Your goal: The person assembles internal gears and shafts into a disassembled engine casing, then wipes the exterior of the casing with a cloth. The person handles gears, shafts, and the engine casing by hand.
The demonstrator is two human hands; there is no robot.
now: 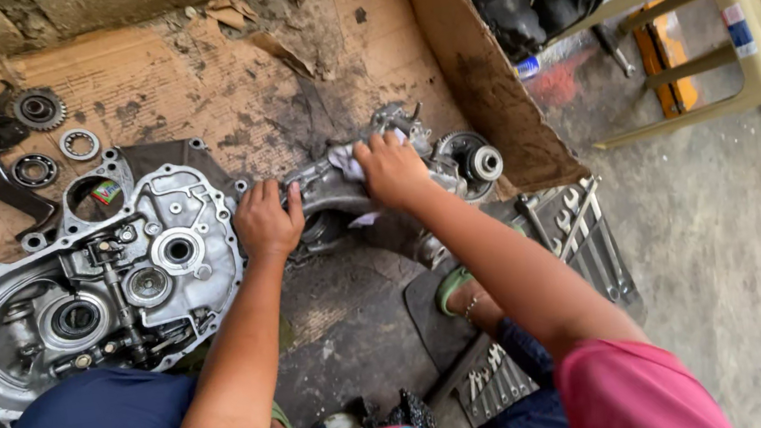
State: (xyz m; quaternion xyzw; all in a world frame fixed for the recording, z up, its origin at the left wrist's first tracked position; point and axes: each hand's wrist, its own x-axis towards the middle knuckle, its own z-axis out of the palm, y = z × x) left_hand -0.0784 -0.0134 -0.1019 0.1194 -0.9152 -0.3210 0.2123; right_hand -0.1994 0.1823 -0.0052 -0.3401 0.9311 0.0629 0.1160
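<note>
Here, from the head camera, the left hand (267,220) clamps the near edge of a small metal gear casing (329,186) on oily cardboard (190,82); the right hand (391,168) presses a white rag (350,162) onto it. The casing looks heavy, rigid and greasy, so its rim seems the safest hold.

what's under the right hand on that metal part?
A pale rag lies under the right hand, pressed on the grey metal casting. The left hand grips the casting's near end. The surface beneath the rag and palm is covered; its state cannot be seen.
</note>
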